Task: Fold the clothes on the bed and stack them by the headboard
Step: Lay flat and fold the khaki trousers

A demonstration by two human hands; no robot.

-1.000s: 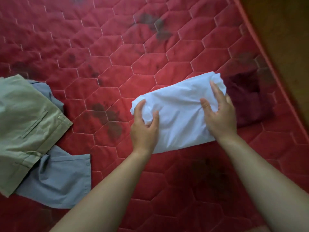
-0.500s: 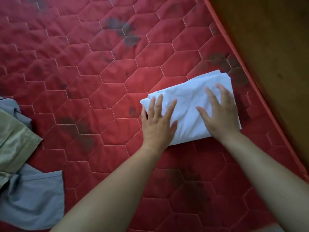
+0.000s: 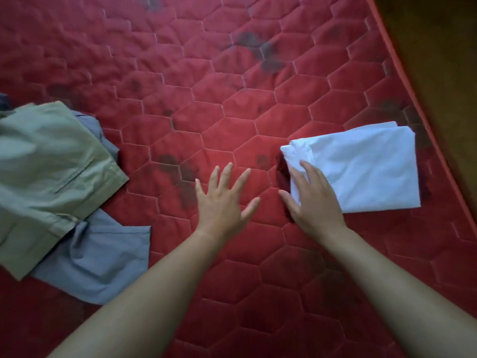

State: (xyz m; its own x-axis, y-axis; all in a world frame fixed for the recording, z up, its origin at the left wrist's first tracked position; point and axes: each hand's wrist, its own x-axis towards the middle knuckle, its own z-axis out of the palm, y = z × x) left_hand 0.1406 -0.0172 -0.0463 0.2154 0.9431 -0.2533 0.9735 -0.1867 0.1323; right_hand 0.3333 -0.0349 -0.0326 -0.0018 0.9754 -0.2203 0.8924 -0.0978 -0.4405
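Observation:
A folded white garment (image 3: 361,166) lies at the right of the red quilted mattress (image 3: 206,73), on top of a dark red garment (image 3: 282,171) of which only an edge shows. My right hand (image 3: 309,200) is spread, its fingertips resting on the white garment's near left corner. My left hand (image 3: 222,200) hovers over bare mattress with fingers apart, holding nothing. At the left lie olive green shorts (image 3: 49,171) over a grey-blue garment (image 3: 98,257), both unfolded.
A wooden headboard (image 3: 444,73) runs along the mattress's right edge, close behind the white garment. A dark bit of cloth (image 3: 4,103) peeks in at the far left. The mattress has dark stains.
Both hands have come off the top of the white garment; the left hand has moved left onto bare mattress. The view has swung left, bringing the green shorts back in.

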